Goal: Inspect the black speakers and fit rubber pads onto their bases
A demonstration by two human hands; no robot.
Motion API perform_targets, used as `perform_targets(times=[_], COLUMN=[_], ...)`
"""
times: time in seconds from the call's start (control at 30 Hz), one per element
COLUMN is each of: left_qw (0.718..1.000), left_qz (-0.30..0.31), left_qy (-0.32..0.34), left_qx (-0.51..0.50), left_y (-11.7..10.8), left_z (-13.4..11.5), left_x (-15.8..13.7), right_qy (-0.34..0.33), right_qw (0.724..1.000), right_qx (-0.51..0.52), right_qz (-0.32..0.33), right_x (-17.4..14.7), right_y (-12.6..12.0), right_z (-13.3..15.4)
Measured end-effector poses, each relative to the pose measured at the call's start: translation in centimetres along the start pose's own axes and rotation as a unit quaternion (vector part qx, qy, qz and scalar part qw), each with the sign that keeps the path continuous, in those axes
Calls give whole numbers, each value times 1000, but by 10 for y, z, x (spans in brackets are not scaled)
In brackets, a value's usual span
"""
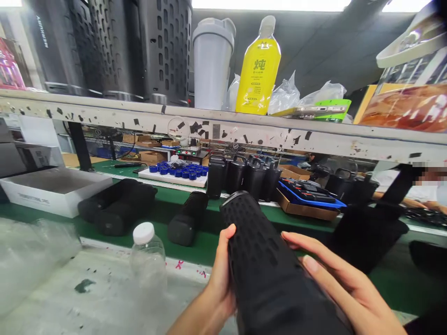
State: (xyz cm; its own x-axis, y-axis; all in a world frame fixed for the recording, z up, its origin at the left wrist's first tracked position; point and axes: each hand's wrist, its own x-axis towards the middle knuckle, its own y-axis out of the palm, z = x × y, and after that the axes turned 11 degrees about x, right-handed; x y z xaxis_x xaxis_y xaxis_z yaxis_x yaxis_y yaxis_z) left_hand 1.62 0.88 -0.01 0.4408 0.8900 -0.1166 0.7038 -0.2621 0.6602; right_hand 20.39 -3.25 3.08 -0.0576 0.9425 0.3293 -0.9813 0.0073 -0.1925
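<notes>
A black cylindrical housing [261, 246] with a pattern of oval slots is tilted in front of me, its far end pointing away over the bench. My left hand [221, 281] wraps its left side, thumb up along the slots. On the right side, my right hand [345, 281] grips the body with thumb and fingers; its lower part is out of frame. Similar black housings lie on the green bench: one [188, 218] just beyond my left hand, others [120, 207] farther left.
A capped clear bottle [148, 260] stands left of my hands. Beyond are a white box [52, 190], blue caps [178, 171], upright black housings [244, 177] and a blue tray [310, 193]. An overhead shelf [216, 125] holds a yellow bottle [258, 70] and a grey cup [213, 65]. A person is partly visible at right.
</notes>
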Motion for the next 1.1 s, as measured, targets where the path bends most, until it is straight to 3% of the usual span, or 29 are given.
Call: perform_targets(times=[0.13,0.3,0.47,0.97,1.1], left_qw=[998,982,968,960,941], left_qz=[-44,-83,-5,3,20], left_qy=[-31,35,151,156,191], left_qx=[23,166,201,232,280], left_y=[-1,-4,2,7,5], left_z=[3,5,4,-10,-3], left_x=[-4,-6,-12,-23,-16], right_qy=[140,198,174,150,96], right_qw=[987,975,978,979,991], right_qx=[80,99,105,135,87], right_qz=[7,24,47,10,-41], right_x=[3,2,2,-3,-10], right_y=[11,18,17,31,40], right_z=[10,13,12,16,11])
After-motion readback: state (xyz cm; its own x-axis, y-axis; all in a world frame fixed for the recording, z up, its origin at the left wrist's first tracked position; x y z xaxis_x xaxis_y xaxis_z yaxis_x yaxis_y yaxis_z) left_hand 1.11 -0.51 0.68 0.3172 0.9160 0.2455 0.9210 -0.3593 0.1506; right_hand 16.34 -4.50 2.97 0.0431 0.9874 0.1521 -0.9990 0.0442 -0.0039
